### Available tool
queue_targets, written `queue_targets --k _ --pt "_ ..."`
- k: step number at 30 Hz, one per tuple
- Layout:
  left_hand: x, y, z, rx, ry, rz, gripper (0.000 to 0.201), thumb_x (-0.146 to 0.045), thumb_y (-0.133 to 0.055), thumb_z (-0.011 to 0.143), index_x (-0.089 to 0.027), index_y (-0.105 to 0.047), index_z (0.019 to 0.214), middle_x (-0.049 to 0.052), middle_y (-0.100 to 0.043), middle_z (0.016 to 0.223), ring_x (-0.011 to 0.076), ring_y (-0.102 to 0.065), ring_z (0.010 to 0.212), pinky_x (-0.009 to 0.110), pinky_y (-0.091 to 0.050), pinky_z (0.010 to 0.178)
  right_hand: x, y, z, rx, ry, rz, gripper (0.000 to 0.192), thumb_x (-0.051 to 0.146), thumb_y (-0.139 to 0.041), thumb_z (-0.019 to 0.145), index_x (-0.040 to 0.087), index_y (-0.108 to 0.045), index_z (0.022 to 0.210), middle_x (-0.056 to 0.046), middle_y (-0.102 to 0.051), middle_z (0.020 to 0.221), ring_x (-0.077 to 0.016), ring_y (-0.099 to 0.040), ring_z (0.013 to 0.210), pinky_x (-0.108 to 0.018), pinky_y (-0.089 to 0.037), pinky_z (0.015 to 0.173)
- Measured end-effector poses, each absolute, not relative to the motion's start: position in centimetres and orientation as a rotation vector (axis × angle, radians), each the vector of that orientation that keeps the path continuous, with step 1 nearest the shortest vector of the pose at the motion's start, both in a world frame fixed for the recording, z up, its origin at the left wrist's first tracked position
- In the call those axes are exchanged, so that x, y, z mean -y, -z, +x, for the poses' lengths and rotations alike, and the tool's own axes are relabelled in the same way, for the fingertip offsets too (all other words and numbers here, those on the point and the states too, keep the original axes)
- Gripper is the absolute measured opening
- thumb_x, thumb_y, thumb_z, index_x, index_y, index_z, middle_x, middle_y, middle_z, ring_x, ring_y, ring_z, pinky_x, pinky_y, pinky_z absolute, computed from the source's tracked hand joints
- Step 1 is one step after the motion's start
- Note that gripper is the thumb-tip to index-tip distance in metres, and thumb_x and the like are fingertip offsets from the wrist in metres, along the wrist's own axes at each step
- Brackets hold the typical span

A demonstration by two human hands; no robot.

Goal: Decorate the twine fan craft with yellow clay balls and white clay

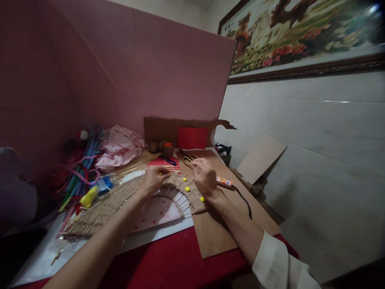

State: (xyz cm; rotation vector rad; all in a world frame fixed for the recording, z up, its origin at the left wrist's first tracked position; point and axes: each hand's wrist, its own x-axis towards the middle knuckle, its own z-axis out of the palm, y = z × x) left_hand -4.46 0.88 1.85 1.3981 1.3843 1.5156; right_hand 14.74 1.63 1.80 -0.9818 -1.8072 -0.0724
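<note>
Woven straw fan (126,200), yellow-dotted.

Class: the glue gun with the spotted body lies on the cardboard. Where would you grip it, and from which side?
Probably grip the glue gun around its spotted body, from above. It lies flat beside the right hand, its black cord trailing toward the person, so avoid that end.

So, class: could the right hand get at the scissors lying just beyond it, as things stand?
Probably yes. The right hand rests on the woven fan, and the scissors lie just past its fingers on the cardboard, with nothing visible between them.
</note>
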Motion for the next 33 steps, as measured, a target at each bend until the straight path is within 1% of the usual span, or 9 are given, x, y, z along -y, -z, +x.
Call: queue_targets --k 3,5,9,12,18,25,28,33 --pt "-1.6 -0.8 -4.5 -1.51 -1.394 1.623 0.008 -0.021 -0.077 0.049 -0.021 -0.071 0.054 0.002 -0.063 0.054 0.0135 -0.051 0.05 0.022 -0.032 0.047 -1.0 -0.8 15.0 1.845 0.178 -0.967 0.015 0.019 -0.051 0.088 0.019 -0.065 0.084 -0.007 -0.063 0.091 -0.0215 -0.055 0.088 -0.035 -0.041 0.08" --pt "-1.6 -0.3 -4.4 -1.531 -1.359 1.669 0.007 -0.021 -0.076 0.05 -0.022 -0.071 0.055 0.002 -0.063 0.056 0.0142 -0.051 0.052 0.023 -0.032 0.049 -0.6 -0.6 15.1 1.853 0.215 -0.961 0.016 0.019 -0.05 0.088 0.019 -0.066 0.085 -0.008 -0.063 0.092 -0.0218 -0.054 0.09 -0.036 -0.041 0.081" --pt "-1.2 0.0 -3.9 -1.622 -1.238 1.847 0.003 -0.022 -0.073 0.056 -0.025 -0.073 0.059 0.002 -0.066 0.064 0.0157 -0.052 0.058 0.025 -0.032 0.054 -0.1 -0.6 14.9 1.829 0.199 -0.971 0.017 0.021 -0.049 0.089 0.02 -0.067 0.087 -0.008 -0.062 0.094 -0.0221 -0.053 0.092 -0.037 -0.04 0.084" --pt "-1.0 0.1 -4.0 -1.685 -1.17 1.951 0.006 -0.025 -0.07 0.061 -0.025 -0.075 0.064 0.004 -0.067 0.069 0.0177 -0.053 0.062 0.026 -0.033 0.056 -0.1 -0.4 14.7 1.834 0.183 -0.975 0.018 0.022 -0.049 0.09 0.021 -0.067 0.087 -0.008 -0.062 0.094 -0.0217 -0.053 0.092 -0.036 -0.041 0.083" --pt "-1.4 0.8 -4.4 -1.641 -1.257 1.883 0.004 -0.026 -0.072 0.059 -0.026 -0.075 0.062 0.003 -0.06 0.058 0.0158 -0.048 0.053 0.026 -0.028 0.052 -0.2 -0.1 14.7 1.811 0.173 -0.996 0.018 0.022 -0.049 0.089 0.02 -0.067 0.086 -0.008 -0.061 0.096 -0.0221 -0.053 0.093 -0.036 -0.041 0.083" --pt "-1.4 1.0 -4.5 -1.56 -1.326 1.804 0.008 -0.026 -0.074 0.054 -0.025 -0.076 0.061 0.004 -0.062 0.058 0.0161 -0.048 0.053 0.026 -0.028 0.049 -0.3 -0.3 14.8 1.776 0.127 -0.986 0.017 0.02 -0.05 0.087 0.02 -0.067 0.085 -0.009 -0.06 0.096 -0.0221 -0.054 0.093 -0.036 -0.044 0.083" --pt "-1.2 0.7 -4.4 -1.562 -1.309 1.85 0.006 -0.026 -0.074 0.055 -0.026 -0.076 0.061 0.003 -0.062 0.058 0.0153 -0.048 0.051 0.026 -0.029 0.049 -0.3 -0.2 14.8 1.764 0.131 -0.992 0.017 0.021 -0.05 0.087 0.021 -0.067 0.085 -0.009 -0.06 0.097 -0.0222 -0.055 0.093 -0.036 -0.045 0.084" --pt "-0.8 0.4 -4.3 -1.551 -1.241 1.981 0.004 -0.024 -0.072 0.059 -0.027 -0.074 0.057 0.002 -0.056 0.056 0.0148 -0.046 0.052 0.026 -0.027 0.051 -0.5 -0.1 14.7 1.739 0.126 -0.994 0.017 0.02 -0.05 0.087 0.02 -0.067 0.084 -0.009 -0.06 0.097 -0.0221 -0.055 0.094 -0.035 -0.045 0.083"
